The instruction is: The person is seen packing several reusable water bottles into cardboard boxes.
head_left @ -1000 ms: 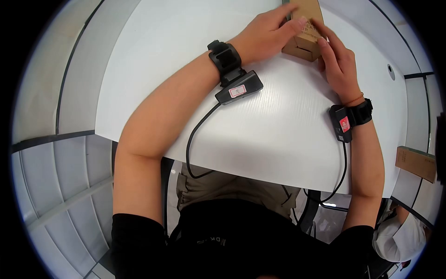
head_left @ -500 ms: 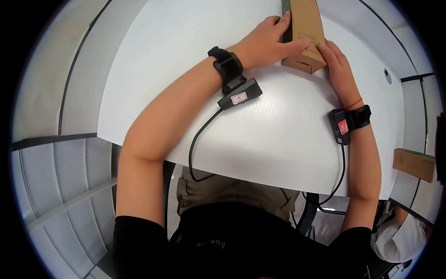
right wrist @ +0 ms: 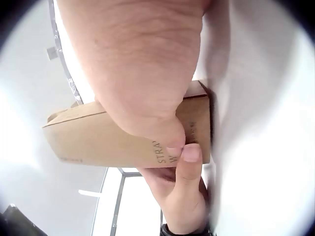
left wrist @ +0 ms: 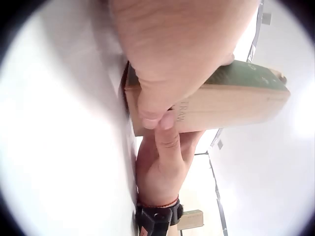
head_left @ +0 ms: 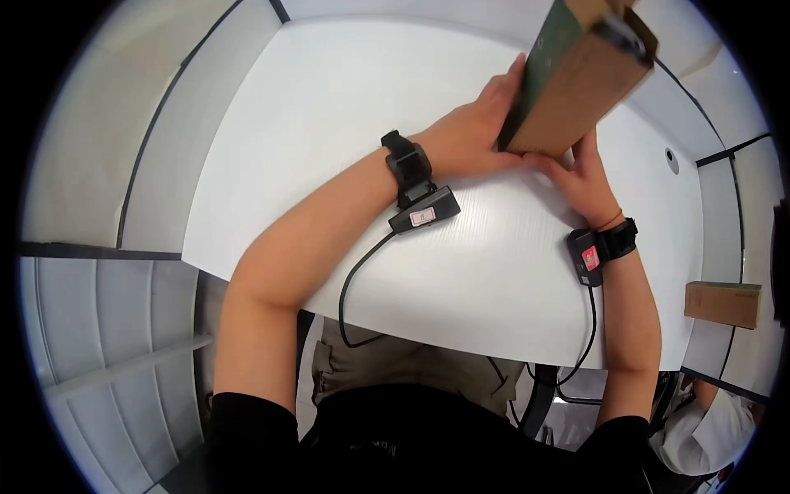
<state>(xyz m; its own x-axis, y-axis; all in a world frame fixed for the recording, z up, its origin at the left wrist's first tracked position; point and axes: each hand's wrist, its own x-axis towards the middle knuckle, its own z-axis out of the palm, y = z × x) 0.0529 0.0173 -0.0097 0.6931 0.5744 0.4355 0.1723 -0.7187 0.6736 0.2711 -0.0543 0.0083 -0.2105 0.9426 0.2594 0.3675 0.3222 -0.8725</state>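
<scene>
A tall cardboard box (head_left: 568,90) with a green side and brown faces stands upright on the white table (head_left: 395,272). Both hands grip it low down, one from each side. My left hand (head_left: 476,138) lies along the green side, its thumb across the front face. From the other side my right hand (head_left: 586,183) holds the box, and the two thumb tips meet over printed lettering, as the left wrist view shows on the box front (left wrist: 221,105). A blurred dark patch (head_left: 621,37) shows at the box's upper end, beside raised cardboard edges. The fingers behind the box are hidden.
Another brown box (head_left: 724,304) sits at the far right, beyond the table edge. Low panels (head_left: 197,123) border the table, and a round cable hole (head_left: 672,160) is at its right. Black cables (head_left: 350,288) hang from both wrist cameras. Another person's white sleeve (head_left: 704,432) shows lower right.
The box has gone from tilted away, with its lettered face up, to upright, its upper end now toward the head camera. Both hands have shifted to its lower part, thumbs together. The head view has shifted.
</scene>
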